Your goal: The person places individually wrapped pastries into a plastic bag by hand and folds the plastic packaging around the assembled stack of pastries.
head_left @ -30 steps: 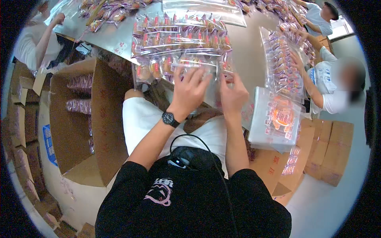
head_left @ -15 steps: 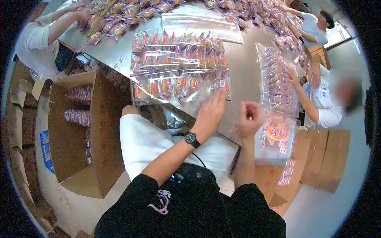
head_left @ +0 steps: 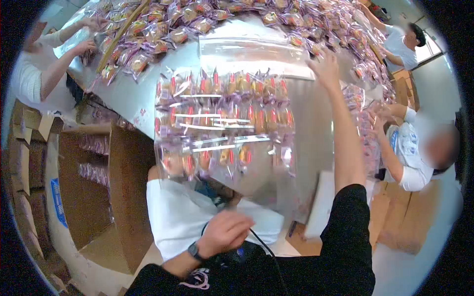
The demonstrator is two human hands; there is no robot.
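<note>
A clear bag [head_left: 224,123] lies on the metal table [head_left: 316,118], with rows of small wrapped cakes inside it and its near part reaching the table edge. My right hand [head_left: 326,69] is stretched over the table beside the loose wrapped cakes [head_left: 340,37], its fingers apart and nothing in them. Close to my body, over my lap, my left hand [head_left: 227,232] is blurred, so how its fingers are set is unclear; it touches no cake. Beyond the filled bag lies a flat clear bag [head_left: 252,54].
An open cardboard box [head_left: 131,197] with packed cakes stands at the left. A co-worker [head_left: 410,143] handles another filled bag [head_left: 358,113] at the right. Another person [head_left: 44,69] works at the far left, and one more [head_left: 402,44] at the far right.
My right hand has reached forward and away from near the bag's corner. My left hand has drawn back from the bag to my lap. The view has shifted, and the filled bag appears lower.
</note>
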